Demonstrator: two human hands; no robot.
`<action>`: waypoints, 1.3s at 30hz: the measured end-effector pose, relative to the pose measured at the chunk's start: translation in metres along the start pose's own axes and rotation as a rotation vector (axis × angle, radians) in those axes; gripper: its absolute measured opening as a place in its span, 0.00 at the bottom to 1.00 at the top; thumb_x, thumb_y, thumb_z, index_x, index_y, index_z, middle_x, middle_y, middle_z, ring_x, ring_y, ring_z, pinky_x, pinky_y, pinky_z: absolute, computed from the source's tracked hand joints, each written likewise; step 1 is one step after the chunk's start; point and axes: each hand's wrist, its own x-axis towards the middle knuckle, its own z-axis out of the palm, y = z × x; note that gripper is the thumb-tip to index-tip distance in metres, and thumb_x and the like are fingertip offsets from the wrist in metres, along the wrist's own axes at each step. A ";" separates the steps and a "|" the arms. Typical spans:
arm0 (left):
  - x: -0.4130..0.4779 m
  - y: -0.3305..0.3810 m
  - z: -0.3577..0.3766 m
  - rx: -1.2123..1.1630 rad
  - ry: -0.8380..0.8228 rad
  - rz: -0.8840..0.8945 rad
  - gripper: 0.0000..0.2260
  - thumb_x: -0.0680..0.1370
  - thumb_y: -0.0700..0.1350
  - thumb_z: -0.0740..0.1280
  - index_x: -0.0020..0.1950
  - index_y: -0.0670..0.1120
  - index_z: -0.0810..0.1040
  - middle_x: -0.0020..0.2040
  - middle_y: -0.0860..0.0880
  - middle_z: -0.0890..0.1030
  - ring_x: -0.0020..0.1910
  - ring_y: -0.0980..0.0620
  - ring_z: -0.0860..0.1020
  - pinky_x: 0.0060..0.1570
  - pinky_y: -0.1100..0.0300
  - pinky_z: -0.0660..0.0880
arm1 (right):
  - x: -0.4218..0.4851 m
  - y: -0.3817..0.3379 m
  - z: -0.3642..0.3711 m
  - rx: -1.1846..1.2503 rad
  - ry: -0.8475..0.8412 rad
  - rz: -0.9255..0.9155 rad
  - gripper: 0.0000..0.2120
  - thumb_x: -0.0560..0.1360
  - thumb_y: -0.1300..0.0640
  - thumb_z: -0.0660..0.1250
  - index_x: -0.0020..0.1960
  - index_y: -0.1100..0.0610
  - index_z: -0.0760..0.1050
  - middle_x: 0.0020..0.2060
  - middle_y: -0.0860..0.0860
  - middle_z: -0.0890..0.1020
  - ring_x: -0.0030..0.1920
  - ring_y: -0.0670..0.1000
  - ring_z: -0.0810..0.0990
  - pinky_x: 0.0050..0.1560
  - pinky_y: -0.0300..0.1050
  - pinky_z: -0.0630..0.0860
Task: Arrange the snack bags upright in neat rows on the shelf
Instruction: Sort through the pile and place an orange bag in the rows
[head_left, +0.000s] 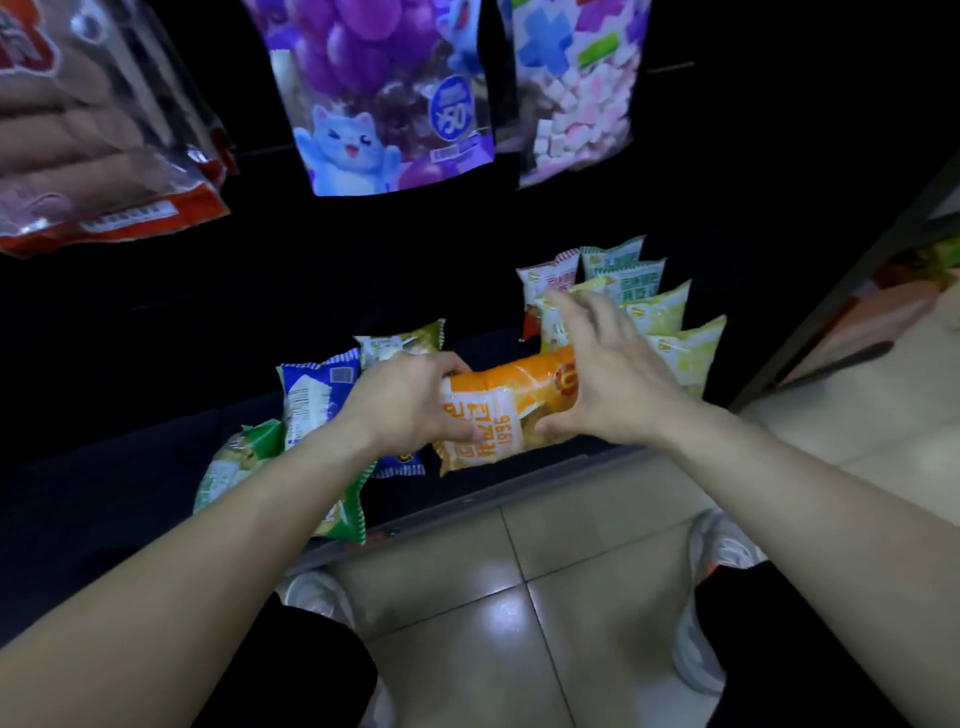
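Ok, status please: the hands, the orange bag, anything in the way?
Left hand grips orange bag. Right hand open, thumb on it. Bag sideways, not upright. Blue bag close beside.

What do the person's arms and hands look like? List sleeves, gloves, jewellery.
The left hand and right hand are bare: no gloves, rings or watch show. The left forearm and right forearm are bare too, with no sleeve, bracelet or marking visible up to the picture's edge.

One orange snack bag (498, 410), held sideways over dark shelf (519, 480): left hand (410, 400) gripping one end, right hand (608, 374) touching the other, fingers spread. Left: blue bag (311, 389), green bag (234, 467), lying flat. Right: yellow-green bags (670, 332), upright in rows. Above: purple pouch (384, 104), hanging.
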 end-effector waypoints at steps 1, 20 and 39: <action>0.003 0.003 0.004 0.090 -0.009 0.022 0.31 0.59 0.69 0.73 0.58 0.61 0.73 0.41 0.60 0.80 0.37 0.62 0.77 0.31 0.60 0.73 | -0.001 0.000 0.001 -0.083 -0.029 -0.040 0.61 0.55 0.32 0.77 0.77 0.44 0.47 0.72 0.49 0.56 0.72 0.58 0.58 0.69 0.59 0.64; 0.006 0.020 0.026 -0.632 -0.175 0.039 0.31 0.63 0.54 0.81 0.63 0.55 0.74 0.51 0.57 0.83 0.49 0.61 0.81 0.51 0.58 0.79 | -0.022 0.031 0.018 0.527 -0.258 0.207 0.38 0.55 0.33 0.77 0.61 0.37 0.67 0.52 0.34 0.77 0.51 0.34 0.76 0.45 0.35 0.73; 0.160 0.075 0.126 -0.251 -0.138 -0.108 0.40 0.63 0.59 0.79 0.71 0.49 0.71 0.49 0.55 0.78 0.40 0.60 0.74 0.35 0.66 0.68 | -0.068 0.155 -0.009 0.042 -0.476 0.538 0.34 0.73 0.38 0.68 0.72 0.55 0.67 0.66 0.55 0.73 0.65 0.56 0.72 0.62 0.49 0.71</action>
